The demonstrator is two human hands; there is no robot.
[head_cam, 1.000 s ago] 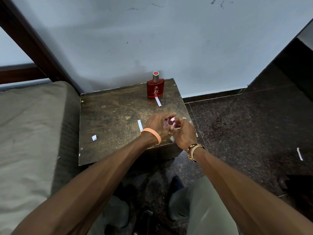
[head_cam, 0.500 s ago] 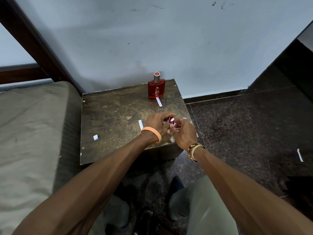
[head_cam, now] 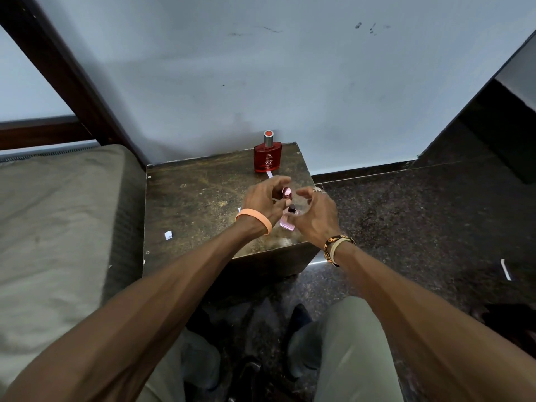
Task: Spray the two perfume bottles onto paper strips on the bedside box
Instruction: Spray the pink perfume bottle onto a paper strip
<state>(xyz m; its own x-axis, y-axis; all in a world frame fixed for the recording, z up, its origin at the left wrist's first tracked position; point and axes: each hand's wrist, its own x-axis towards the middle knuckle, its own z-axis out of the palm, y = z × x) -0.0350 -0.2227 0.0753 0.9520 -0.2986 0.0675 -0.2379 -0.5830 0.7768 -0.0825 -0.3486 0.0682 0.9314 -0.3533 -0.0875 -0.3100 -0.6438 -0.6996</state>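
While the left hand (head_cam: 262, 198) pinches a pink cap (head_cam: 287, 192) in its fingertips, the right hand (head_cam: 317, 216) hovers just beside it, fingers loosely curved, holding nothing. Between the wrists the uncapped pink perfume bottle (head_cam: 287, 223) sits on the bedside box (head_cam: 197, 198), toward its near right corner. The red perfume bottle (head_cam: 267, 158) stands at the far edge, with a paper strip (head_cam: 269, 174) just in front of it.

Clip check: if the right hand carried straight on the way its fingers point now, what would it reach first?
Probably the pink cap pinched in the left hand: the right hand has its fingers aimed leftward at it, above the uncapped pink bottle. Depth is hard to judge.
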